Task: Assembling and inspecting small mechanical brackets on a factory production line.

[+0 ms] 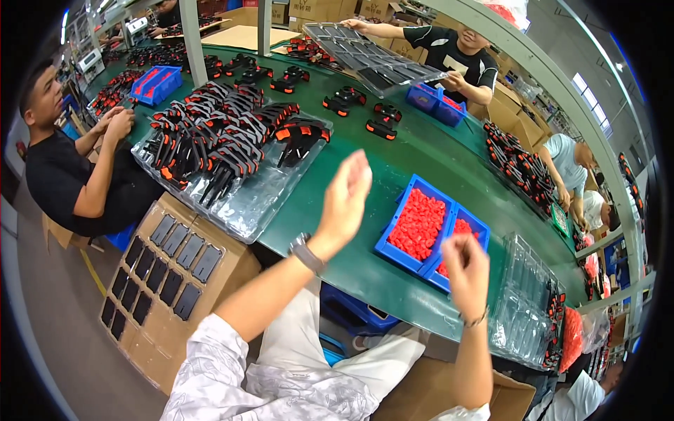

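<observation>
My left hand [346, 197] is raised over the green table [330, 231], fingers together and stretched out, holding nothing; a watch sits on its wrist. My right hand [465, 268] hovers by the near table edge, fingers curled loosely, with nothing visible in it. Just beyond it stand two blue bins of small red parts [420, 224]. Left of my left hand lies a clear plastic tray [242, 207] loaded with several black and orange clamps [232, 140].
A cardboard box holding dark flat trays [158, 270] stands at my lower left. Clear stacked trays [523, 302] sit at the right. A person in black sits at the left; across the table another person holds a grey tray [368, 59]. More clamps and blue bins are scattered about.
</observation>
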The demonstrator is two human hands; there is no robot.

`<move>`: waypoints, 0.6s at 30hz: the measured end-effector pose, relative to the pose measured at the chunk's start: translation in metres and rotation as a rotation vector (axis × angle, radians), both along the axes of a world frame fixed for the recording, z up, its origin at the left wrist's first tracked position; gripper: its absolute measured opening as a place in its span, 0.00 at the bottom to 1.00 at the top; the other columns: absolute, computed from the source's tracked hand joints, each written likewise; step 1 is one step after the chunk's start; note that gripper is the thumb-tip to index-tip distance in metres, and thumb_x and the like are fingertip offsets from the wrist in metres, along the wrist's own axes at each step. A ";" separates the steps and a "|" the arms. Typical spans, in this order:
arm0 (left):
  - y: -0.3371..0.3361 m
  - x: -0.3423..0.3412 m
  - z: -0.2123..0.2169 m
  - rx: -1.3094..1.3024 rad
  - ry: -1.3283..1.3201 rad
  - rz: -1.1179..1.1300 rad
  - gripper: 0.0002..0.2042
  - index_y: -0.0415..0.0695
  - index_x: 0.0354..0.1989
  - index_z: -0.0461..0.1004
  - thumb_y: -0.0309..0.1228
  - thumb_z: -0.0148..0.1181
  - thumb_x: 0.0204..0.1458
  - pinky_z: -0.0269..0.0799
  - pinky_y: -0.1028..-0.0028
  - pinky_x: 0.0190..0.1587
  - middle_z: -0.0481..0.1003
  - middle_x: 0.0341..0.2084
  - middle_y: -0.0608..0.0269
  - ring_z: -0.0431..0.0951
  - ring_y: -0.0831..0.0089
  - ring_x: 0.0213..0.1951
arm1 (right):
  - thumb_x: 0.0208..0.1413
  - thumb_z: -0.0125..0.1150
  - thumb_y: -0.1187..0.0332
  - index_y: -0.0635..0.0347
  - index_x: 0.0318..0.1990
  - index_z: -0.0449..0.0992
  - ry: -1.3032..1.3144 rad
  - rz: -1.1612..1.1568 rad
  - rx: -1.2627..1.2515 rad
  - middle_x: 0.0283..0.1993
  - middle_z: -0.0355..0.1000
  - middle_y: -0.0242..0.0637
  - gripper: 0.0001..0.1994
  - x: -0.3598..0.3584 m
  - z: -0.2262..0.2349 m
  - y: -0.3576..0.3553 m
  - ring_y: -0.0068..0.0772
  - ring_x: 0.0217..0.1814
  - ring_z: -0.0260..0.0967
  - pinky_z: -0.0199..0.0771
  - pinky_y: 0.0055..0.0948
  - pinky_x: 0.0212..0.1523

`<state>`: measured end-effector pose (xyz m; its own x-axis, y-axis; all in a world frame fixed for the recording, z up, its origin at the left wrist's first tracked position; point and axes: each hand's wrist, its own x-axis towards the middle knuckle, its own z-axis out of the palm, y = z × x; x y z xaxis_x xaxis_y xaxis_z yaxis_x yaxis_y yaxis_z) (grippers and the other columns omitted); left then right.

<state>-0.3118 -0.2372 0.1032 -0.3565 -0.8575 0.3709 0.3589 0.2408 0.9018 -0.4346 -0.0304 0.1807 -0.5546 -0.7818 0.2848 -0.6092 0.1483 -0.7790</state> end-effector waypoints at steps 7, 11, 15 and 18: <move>-0.159 -0.021 0.053 0.312 0.194 0.129 0.31 0.38 0.66 0.61 0.41 0.60 0.59 0.60 0.61 0.65 0.64 0.59 0.50 0.67 0.60 0.58 | 0.59 0.61 0.44 0.65 0.37 0.80 0.092 -0.273 0.057 0.28 0.75 0.33 0.26 -0.134 0.020 -0.176 0.26 0.29 0.69 0.68 0.23 0.33; -0.276 -0.038 0.050 0.514 0.145 0.342 0.32 0.36 0.64 0.61 0.40 0.63 0.54 0.61 0.53 0.63 0.62 0.63 0.45 0.69 0.52 0.58 | 0.59 0.61 0.44 0.67 0.38 0.78 -0.083 -0.336 0.051 0.28 0.74 0.34 0.27 -0.159 0.008 -0.246 0.26 0.30 0.69 0.68 0.22 0.33; -0.323 -0.047 0.031 0.672 0.146 0.314 0.32 0.35 0.63 0.61 0.40 0.64 0.53 0.61 0.48 0.63 0.61 0.63 0.41 0.69 0.47 0.58 | 0.59 0.61 0.48 0.70 0.42 0.77 -0.226 -0.378 0.025 0.28 0.74 0.36 0.26 -0.175 -0.005 -0.262 0.28 0.30 0.71 0.70 0.24 0.34; -0.322 -0.043 0.035 0.749 0.239 -0.031 0.31 0.36 0.63 0.61 0.39 0.63 0.55 0.63 0.46 0.62 0.63 0.60 0.40 0.67 0.44 0.58 | 0.60 0.63 0.53 0.71 0.44 0.75 -0.408 -0.323 -0.144 0.27 0.72 0.34 0.23 -0.185 -0.012 -0.238 0.26 0.28 0.68 0.68 0.23 0.33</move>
